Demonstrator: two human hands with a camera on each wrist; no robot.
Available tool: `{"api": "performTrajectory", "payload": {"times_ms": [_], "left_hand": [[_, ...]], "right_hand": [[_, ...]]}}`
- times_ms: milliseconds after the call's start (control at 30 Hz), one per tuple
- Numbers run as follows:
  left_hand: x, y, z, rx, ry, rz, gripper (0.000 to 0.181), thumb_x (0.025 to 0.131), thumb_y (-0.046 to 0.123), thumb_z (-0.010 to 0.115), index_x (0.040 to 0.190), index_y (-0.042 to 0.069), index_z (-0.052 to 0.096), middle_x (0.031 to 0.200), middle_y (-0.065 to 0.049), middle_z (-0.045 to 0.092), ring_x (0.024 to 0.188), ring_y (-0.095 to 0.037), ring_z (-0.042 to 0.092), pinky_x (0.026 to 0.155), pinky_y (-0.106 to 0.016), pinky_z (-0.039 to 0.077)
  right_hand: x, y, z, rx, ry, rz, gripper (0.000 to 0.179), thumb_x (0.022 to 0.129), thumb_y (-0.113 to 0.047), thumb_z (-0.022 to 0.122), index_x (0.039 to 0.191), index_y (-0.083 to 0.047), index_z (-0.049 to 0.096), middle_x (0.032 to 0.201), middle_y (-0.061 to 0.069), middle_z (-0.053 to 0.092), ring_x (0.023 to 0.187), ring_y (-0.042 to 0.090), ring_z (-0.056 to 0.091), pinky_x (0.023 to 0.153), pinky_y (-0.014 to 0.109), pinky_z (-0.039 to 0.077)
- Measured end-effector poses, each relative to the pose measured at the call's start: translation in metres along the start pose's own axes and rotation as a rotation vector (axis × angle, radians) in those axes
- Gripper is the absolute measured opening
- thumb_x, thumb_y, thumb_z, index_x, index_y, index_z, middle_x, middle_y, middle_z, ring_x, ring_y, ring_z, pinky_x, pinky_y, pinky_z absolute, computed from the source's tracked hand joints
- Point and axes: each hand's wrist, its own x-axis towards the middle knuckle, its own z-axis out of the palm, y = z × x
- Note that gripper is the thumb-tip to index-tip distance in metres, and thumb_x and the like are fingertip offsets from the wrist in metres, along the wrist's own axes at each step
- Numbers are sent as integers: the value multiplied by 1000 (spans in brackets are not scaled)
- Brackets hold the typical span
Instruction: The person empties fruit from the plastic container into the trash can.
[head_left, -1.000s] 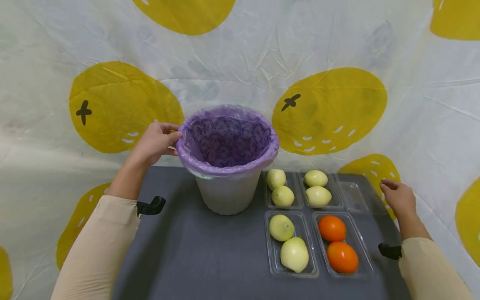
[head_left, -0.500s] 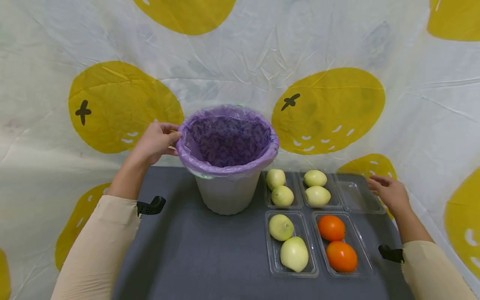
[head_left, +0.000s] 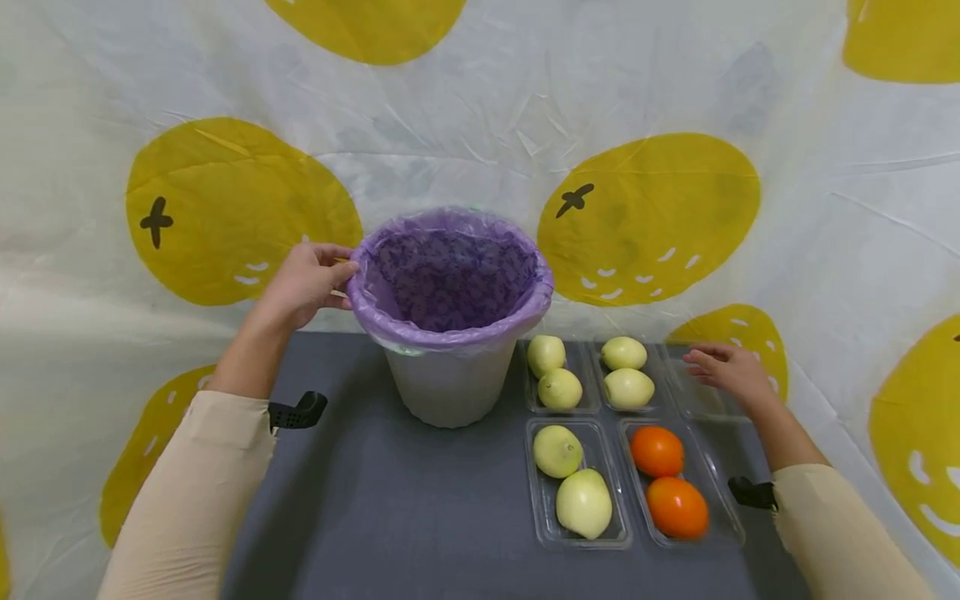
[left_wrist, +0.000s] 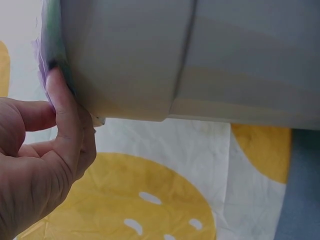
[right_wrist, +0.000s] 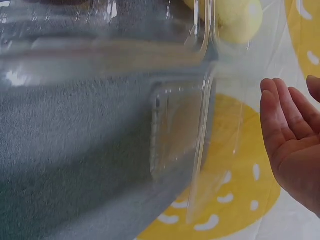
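Note:
A white bin [head_left: 442,392] stands at the back of the table, lined with a purple plastic bag [head_left: 450,333] folded over its rim. My left hand [head_left: 303,283] pinches the bagged rim on its left side; in the left wrist view its thumb and fingers [left_wrist: 65,110] meet around the edge. Fingers loosely extended, my right hand [head_left: 727,371] is over a clear plastic tray [head_left: 712,408] at the back right and holds nothing. Beside that tray, another clear tray bears two pale yellow-green fruits [head_left: 628,389].
Three more clear trays stand right of the bin. Two hold pale fruits [head_left: 559,389] [head_left: 583,503]; the front right one holds two orange-coloured fruits [head_left: 677,507]. A white curtain [head_left: 465,108] with yellow fruit prints hangs behind the grey table [head_left: 420,517].
My right hand has moved left, from beyond the right end of the back right tray to above it. My left hand keeps its grip on the bin rim. The view has shifted slightly.

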Motion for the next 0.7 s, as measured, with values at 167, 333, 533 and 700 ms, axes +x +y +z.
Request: {"api": "performTrajectory", "payload": {"times_ms": [167,333,533,700], "left_hand": [[0,1,-1,2,-4,-2,54,109,17,53,157,-1,39,114,-11,58,81,-12,67,70,-26,63],[-1,-2,-1,-7,-10,2,53,109,17,52,157,-2,38,119,-12,57,81,-11,67,70,-26,63],[-1,-1,-1,-4,-9,7,53,109,17,51,157,-3,38,114,-10,58,81,-11,67,70,-25,63],[0,-1,-1,-4,-10,6,53,109,17,51,157,-3,37,112,-9,58,80,-11,66,70,-25,63]], "right_hand": [[11,-6,10,-51,-36,45,67,110,-38,48,147,18,42,137,37,58,98,11,75,83,27,63],[16,-7,17,-85,-54,78,64,111,-37,47,146,16,44,137,36,58,110,37,72,88,37,63],[19,-9,22,-112,-68,93,63,111,-36,47,145,17,44,136,37,58,116,45,67,92,43,62],[24,-13,25,-180,-71,103,63,110,-38,48,144,15,47,136,37,59,118,46,66,93,45,61]]}}
